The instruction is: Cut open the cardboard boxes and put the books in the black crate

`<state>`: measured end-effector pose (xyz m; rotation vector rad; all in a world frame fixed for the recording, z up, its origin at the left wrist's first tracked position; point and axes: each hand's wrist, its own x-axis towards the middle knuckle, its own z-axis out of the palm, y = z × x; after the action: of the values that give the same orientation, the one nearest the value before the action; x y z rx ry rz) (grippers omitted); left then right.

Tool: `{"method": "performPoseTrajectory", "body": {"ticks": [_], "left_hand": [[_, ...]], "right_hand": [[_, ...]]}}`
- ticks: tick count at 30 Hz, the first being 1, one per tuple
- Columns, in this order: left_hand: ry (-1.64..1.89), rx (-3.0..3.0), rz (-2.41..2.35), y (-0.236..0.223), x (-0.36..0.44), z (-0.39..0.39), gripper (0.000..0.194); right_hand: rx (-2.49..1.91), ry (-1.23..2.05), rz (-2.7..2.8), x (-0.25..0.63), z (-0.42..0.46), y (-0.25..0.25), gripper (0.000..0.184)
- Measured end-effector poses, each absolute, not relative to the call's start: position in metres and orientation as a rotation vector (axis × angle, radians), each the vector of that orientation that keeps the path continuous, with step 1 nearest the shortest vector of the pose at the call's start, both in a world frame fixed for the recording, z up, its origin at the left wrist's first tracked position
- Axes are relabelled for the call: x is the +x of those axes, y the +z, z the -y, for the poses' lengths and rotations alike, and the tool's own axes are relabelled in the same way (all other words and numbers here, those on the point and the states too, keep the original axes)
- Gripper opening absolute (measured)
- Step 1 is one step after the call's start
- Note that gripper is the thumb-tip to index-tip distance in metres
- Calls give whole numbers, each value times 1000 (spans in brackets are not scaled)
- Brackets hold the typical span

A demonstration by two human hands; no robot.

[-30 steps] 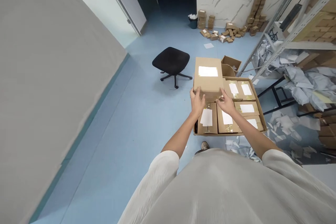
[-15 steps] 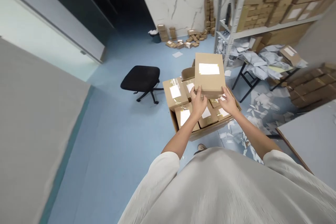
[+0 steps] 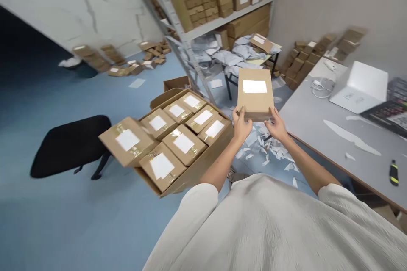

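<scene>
A brown cardboard box (image 3: 255,100) with a white label on its top is held up in front of me. My left hand (image 3: 242,126) grips its near left corner, thumb on the top edge. The near right corner sits in my right hand (image 3: 277,126), fingers curled underneath out of sight. To the left stands a large open carton (image 3: 203,165) packed with several smaller labelled, taped boxes (image 3: 184,144). One taped box (image 3: 127,140) at the carton's left rests tilted, partly over the rim.
A grey table (image 3: 305,114) on the right bears a white box (image 3: 359,87), a cable and a yellow-black cutter (image 3: 394,173). Paper scraps (image 3: 267,146) litter the floor. Behind are a metal shelf (image 3: 222,21) of boxes and a small table with grey bags (image 3: 243,53). A black chair (image 3: 71,144) stands left.
My view has swung right, bringing the table into sight. The held box has moved from above the carton to its right, over the scrap-strewn floor. Both hands still hold it.
</scene>
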<state>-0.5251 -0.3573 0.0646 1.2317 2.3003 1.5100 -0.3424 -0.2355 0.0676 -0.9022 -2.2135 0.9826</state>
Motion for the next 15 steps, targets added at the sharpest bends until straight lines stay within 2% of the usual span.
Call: {"method": "performPoseTrajectory", "body": {"ticks": [7,15], "left_hand": [[1396,1437,-2044,47,-450,273,81],[1259,1553,-1805,22,-408,180,78]], "right_hand": [[-1213,891,1974,-245,202,59,89],[-1471,802,1775,-193,161,39,87]]}}
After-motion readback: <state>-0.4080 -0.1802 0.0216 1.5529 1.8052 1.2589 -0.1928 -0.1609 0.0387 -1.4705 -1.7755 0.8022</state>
